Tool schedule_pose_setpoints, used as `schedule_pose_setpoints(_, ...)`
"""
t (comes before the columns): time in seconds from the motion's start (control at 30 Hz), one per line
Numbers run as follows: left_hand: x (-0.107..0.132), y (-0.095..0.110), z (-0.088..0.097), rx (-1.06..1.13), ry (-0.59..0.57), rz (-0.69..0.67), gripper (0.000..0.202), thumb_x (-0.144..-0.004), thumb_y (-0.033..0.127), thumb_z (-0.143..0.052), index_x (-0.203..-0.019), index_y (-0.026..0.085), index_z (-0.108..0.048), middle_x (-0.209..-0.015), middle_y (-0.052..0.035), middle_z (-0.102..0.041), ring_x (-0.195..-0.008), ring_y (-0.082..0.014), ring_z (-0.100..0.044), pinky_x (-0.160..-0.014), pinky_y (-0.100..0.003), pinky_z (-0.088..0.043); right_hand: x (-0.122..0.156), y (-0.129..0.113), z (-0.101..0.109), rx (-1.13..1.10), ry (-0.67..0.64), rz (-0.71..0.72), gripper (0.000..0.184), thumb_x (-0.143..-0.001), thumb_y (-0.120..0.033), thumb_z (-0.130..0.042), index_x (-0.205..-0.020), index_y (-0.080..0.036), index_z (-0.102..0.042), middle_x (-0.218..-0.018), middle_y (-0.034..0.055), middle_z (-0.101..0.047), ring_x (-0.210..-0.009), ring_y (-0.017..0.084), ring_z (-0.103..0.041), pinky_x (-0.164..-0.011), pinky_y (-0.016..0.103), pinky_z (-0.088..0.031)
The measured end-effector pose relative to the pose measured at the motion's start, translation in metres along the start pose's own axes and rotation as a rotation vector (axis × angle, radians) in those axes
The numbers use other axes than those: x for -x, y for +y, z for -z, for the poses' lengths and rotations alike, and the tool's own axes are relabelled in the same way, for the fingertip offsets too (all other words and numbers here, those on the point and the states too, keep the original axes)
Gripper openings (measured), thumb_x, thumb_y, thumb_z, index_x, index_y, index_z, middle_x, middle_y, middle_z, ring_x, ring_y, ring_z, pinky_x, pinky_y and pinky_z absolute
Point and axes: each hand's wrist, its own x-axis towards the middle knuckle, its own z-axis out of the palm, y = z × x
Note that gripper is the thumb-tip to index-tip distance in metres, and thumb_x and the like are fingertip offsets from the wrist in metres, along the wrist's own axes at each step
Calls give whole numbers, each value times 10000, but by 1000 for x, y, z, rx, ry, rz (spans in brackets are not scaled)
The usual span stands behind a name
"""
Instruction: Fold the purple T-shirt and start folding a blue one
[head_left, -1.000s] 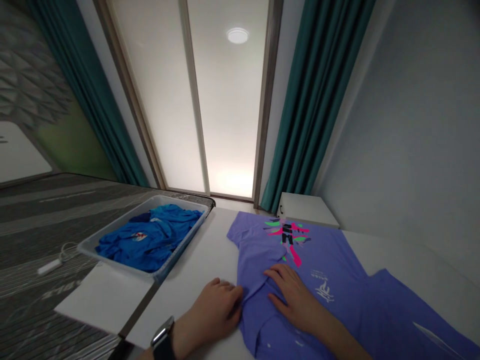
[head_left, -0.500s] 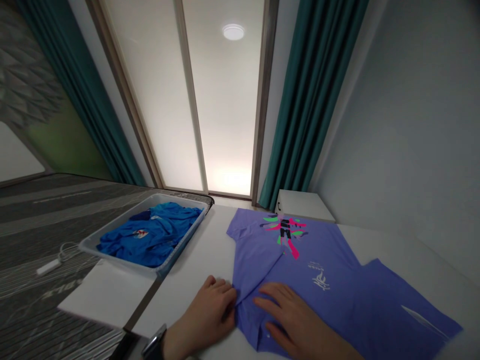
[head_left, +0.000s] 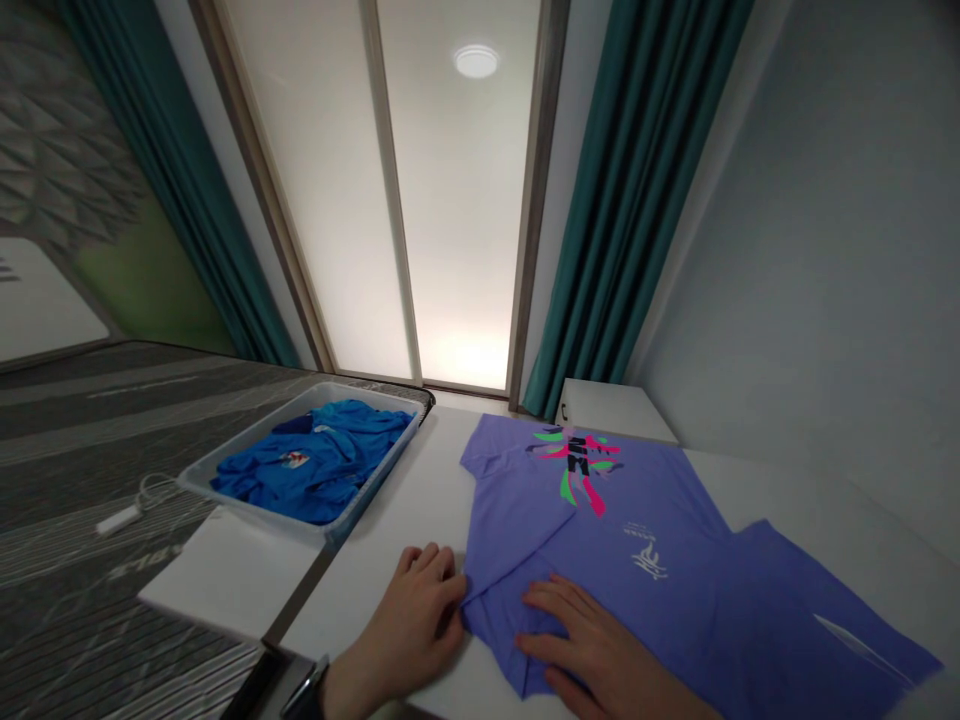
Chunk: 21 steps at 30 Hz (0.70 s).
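A purple T-shirt (head_left: 517,520) lies spread on the white table, with a colourful print near its far edge and a white logo below. Its left side has a diagonal fold. At the left edge of the shirt, my left hand (head_left: 420,615) has its fingers curled, with index finger and thumb closed at the cloth's edge. My right hand (head_left: 589,640) lies palm down on the near part of the shirt, fingers stretched out and slightly apart. The shirt's near edge is partly hidden under my right hand and forearm.
To the left stands a clear plastic bin (head_left: 259,520) with blue clothes (head_left: 330,460) in it. A white power strip (head_left: 118,520) with a cable lies on the grey carpet. Beyond the table are a white cabinet (head_left: 619,410), a teal curtain (head_left: 600,220) and frosted sliding doors (head_left: 465,220).
The view has shifted slightly, moving the scene a little to the right. My left hand sits slightly further left against the shirt's edge. My right hand stays on the cloth.
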Motion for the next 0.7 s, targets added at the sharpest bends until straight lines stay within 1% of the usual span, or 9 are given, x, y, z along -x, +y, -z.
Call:
schedule_pose_setpoints(0.1,-1,2,1,-4,14,27,73,-758,150,-535,-784,219,-534,-921,-35,-571,-948,-230,-504,-893,-417,-328,-5,-3,-5,19,43,-1,365,-861,-191,-600,-1213,-287,-604,-1322,70,-574,-1273,225,-482,-1109,429,-349)
schedule_pose_setpoints(0.2,-3,5,-1,23,46,62,56,-805,216,-549,-853,221,-520,-915,-33,-602,-914,-229,-530,-880,-413,-337,-13,-6,-18,70,64,9,302,-848,-384,-661,-1111,-244,-611,-1143,69,-631,-1081,232,-563,-966,383,-444)
schedule_pose_setpoints(0.27,-5,7,-3,33,70,62,99,-828,232,-548,-923,222,-521,-929,-35,-624,-908,-229,-547,-870,-409,-339,-18,-7,-32,129,72,-7,367,-825,-518,-662,-1028,-219,-603,-1025,66,-637,-965,238,-569,-891,389,-458)
schedule_pose_setpoints(0.33,-6,6,-7,15,76,44,105,-837,201,-531,-939,224,-529,-931,-37,-638,-907,-229,-555,-862,-407,-337,-21,-6,-46,186,104,-51,403,-798,-568,-662,-970,-211,-590,-964,64,-629,-931,251,-552,-896,422,-438)
schedule_pose_setpoints(0.4,-6,4,-9,-15,77,33,91,-842,159,-503,-893,226,-537,-896,-34,-642,-884,-223,-555,-845,-401,-336,-22,-6,-57,220,152,-76,286,-820,-473,-648,-927,-216,-581,-934,60,-626,-932,251,-539,-922,433,-412)
schedule_pose_setpoints(0.47,-5,0,-10,-30,88,35,98,-845,138,-486,-840,224,-532,-852,-30,-637,-854,-216,-552,-825,-393,-337,-22,-6,-63,228,221,-67,90,-830,-295,-593,-876,-221,-570,-890,53,-620,-915,236,-534,-926,420,-403)
schedule_pose_setpoints(0.5,-4,-1,-10,-30,98,40,101,-844,134,-484,-829,223,-530,-841,-29,-634,-844,-215,-549,-819,-391,-339,-21,-6,-63,221,258,-62,43,-811,-221,-565,-854,-221,-561,-869,50,-615,-903,228,-533,-916,408,-407)
schedule_pose_setpoints(0.6,0,-5,-8,-17,115,47,107,-827,119,-484,-822,218,-524,-840,-28,-625,-841,-217,-542,-810,-390,-344,-18,-7,-60,168,333,-72,132,-724,-122,-535,-812,-221,-532,-829,38,-594,-858,210,-530,-856,368,-433)
schedule_pose_setpoints(0.7,4,-8,-7,3,107,16,121,-799,109,-498,-837,219,-531,-876,-29,-616,-882,-222,-534,-842,-394,-349,-15,-7,-55,126,285,-87,166,-685,-108,-546,-802,-224,-522,-865,35,-598,-864,201,-539,-810,332,-451)
